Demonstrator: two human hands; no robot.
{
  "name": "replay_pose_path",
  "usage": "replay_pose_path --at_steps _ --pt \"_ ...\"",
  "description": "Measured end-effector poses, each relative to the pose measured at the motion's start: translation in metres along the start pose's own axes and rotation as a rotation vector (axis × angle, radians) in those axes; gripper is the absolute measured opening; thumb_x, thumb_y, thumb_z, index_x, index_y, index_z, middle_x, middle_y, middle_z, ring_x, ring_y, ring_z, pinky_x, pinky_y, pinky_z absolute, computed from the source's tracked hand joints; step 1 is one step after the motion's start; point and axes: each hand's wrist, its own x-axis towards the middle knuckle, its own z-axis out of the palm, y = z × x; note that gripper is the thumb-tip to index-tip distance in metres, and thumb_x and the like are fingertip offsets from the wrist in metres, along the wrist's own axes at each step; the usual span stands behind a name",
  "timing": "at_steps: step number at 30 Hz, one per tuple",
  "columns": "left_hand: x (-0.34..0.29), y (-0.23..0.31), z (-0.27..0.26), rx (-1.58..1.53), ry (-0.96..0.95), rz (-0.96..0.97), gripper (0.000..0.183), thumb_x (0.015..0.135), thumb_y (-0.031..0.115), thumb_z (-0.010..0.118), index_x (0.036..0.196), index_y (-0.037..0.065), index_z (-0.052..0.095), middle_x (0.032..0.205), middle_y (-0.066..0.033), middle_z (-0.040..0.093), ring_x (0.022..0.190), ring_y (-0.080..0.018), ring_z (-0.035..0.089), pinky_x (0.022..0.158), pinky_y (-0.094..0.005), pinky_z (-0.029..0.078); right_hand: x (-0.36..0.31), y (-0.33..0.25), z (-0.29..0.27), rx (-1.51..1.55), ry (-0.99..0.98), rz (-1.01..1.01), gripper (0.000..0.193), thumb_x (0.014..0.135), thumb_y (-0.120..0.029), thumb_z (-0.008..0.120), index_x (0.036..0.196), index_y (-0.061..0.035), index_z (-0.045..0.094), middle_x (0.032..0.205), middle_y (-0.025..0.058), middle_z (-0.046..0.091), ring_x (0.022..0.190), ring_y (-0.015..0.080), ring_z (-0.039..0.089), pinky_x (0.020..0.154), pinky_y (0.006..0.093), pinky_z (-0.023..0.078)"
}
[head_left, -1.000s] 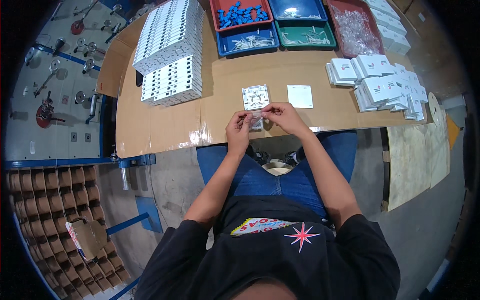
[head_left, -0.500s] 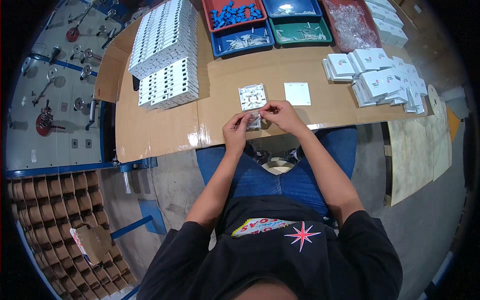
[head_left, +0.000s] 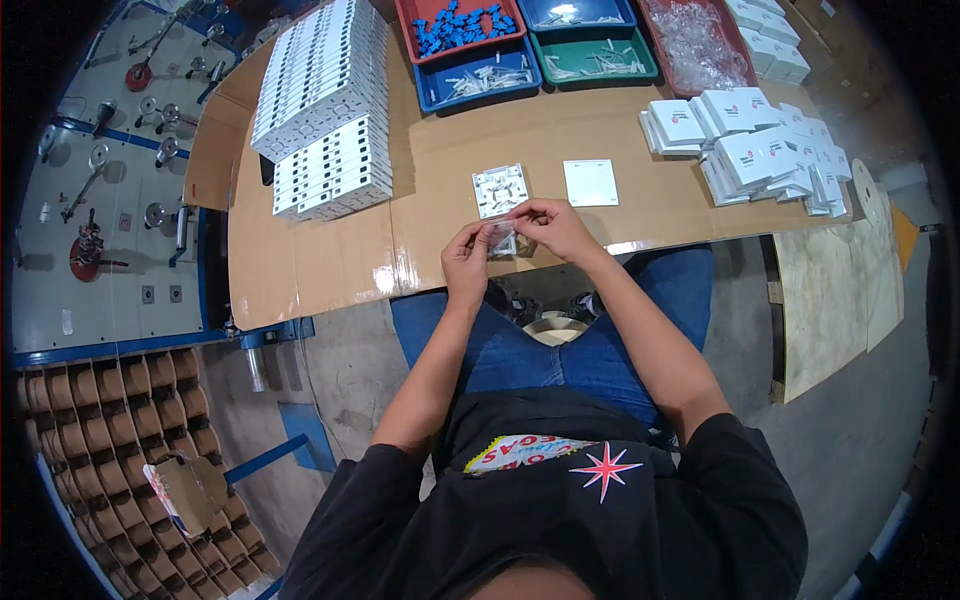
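Near the table's front edge, a small clear plastic bag (head_left: 503,241) with whitish contents is held between my two hands. My left hand (head_left: 466,264) pinches its left side, and my right hand (head_left: 553,228) pinches its upper right. What exactly lies inside the bag is too small to tell. Just beyond my fingers lies a square white plastic housing (head_left: 499,186), its inner side with small fittings facing up. To the right of it rests a flat white square cover (head_left: 591,182), apart from both hands.
Stacked white housings (head_left: 325,100) stand at the left. At the back are a red tray (head_left: 462,54) of blue pieces, a blue tray (head_left: 478,104) and a green tray (head_left: 590,82) of white pieces, and a red tray (head_left: 698,93) of clear bags. Piled white packets (head_left: 752,160) lie right.
My hands stay at nearly the same spot, with the fingers shifting slightly on the plastic bag. The whole view has moved a little; the housing and cover lie as before.
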Motion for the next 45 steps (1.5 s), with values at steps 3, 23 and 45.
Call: replay_pose_path --at_steps 3,23,45 --pt "0.0 0.0 0.0 -0.027 0.008 -0.025 0.019 0.102 0.013 0.066 0.109 -0.003 0.072 0.091 0.0002 0.069 0.079 -0.0061 0.06 0.069 -0.02 0.047 -0.002 -0.003 0.0 -0.089 -0.011 0.061 0.014 0.092 -0.008 0.072 0.103 0.0001 0.074 0.079 -0.0042 0.066 0.068 0.001 0.055 0.06 0.0188 0.044" --pt "-0.001 0.0 0.0 0.028 -0.025 -0.044 0.02 0.102 0.014 0.066 0.111 -0.003 0.072 0.095 -0.001 0.07 0.084 -0.007 0.062 0.073 -0.0205 0.05 -0.002 0.0 0.004 -0.118 0.043 0.036 0.01 0.092 -0.01 0.073 0.096 -0.0004 0.071 0.076 -0.0034 0.064 0.065 0.0024 0.054 0.058 0.0208 0.044" --pt "0.0 -0.001 -0.001 0.058 -0.046 -0.025 0.021 0.102 0.014 0.065 0.111 -0.003 0.072 0.097 -0.0038 0.072 0.087 -0.0087 0.065 0.078 -0.0234 0.054 -0.001 0.002 0.002 -0.205 -0.013 0.004 0.009 0.095 -0.009 0.07 0.099 -0.0003 0.07 0.077 -0.0045 0.063 0.066 0.0015 0.053 0.059 0.0197 0.044"
